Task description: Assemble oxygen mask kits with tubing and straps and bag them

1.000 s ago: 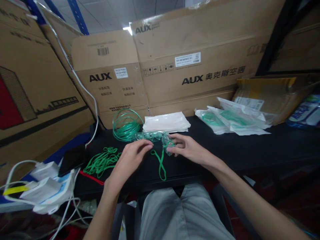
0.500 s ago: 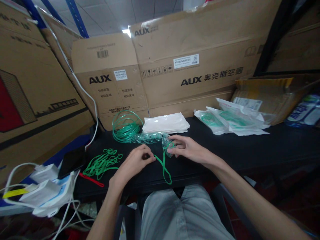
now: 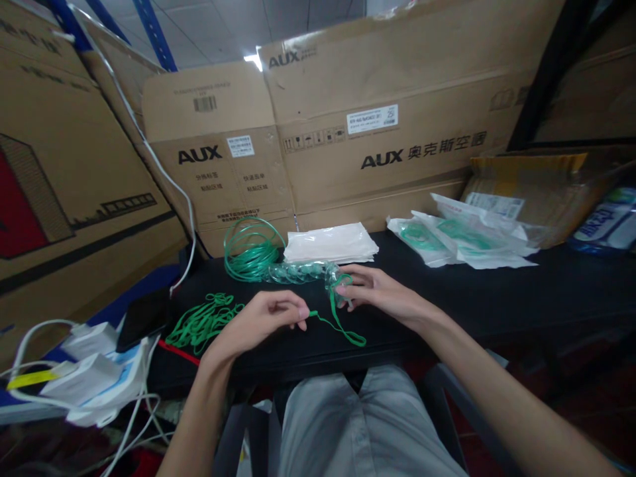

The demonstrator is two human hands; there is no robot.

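My right hand [image 3: 371, 291] grips a small clear plastic mask [image 3: 332, 278] at the right end of a row of nested clear masks [image 3: 298, 273]. A green elastic strap [image 3: 352, 338] hangs from that mask and loops down over the black table. My left hand [image 3: 285, 311] pinches the strap's free end between thumb and finger. Left of it lies a loose pile of green straps [image 3: 201, 326], partly hidden by my wrist. Behind, a coil of green tubing [image 3: 252, 255] touches the left end of the row.
White packets [image 3: 330, 244] lie stacked behind the masks. Clear-fronted pouches with green tubing [image 3: 457, 235] are at right, before an open carton [image 3: 529, 189]. Tall cardboard [image 3: 318, 165] walls the back. A phone [image 3: 144, 321], chargers on a power strip [image 3: 106, 391] and white cables stand at left.
My left hand has shifted slightly left and turned, with the strap end now stretched sideways from its fingertips. The strap loop has swung right. My right hand has stayed at the mask.
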